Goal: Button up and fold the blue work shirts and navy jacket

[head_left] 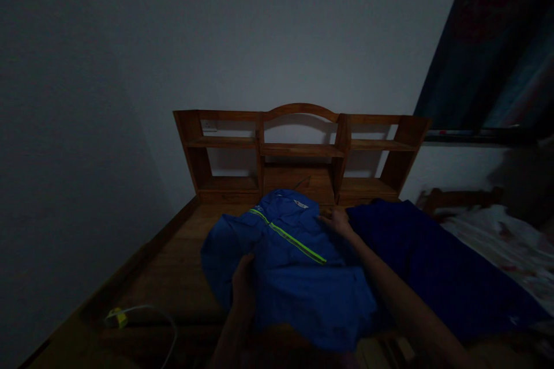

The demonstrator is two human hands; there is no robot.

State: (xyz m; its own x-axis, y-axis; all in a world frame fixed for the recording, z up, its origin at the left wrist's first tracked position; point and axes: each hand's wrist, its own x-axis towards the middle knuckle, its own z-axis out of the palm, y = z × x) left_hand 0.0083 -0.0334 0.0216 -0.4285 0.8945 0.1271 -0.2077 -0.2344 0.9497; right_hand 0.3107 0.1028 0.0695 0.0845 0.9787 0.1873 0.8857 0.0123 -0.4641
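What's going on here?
A person is handling a blue garment laid out on a wooden surface. The left hand is at its left part, the right hand by its upper right edge; it's too dark to tell how firmly either holds it. A darker blue cloth lies to the right.

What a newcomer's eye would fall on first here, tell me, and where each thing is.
First, the bright yellow-green stripe running slantwise across the blue garment, which lies between the left hand and the right hand. Next, the deeper blue cloth spread to the garment's right. Then the wooden shelf unit with its arched top, behind the garment against the pale wall.
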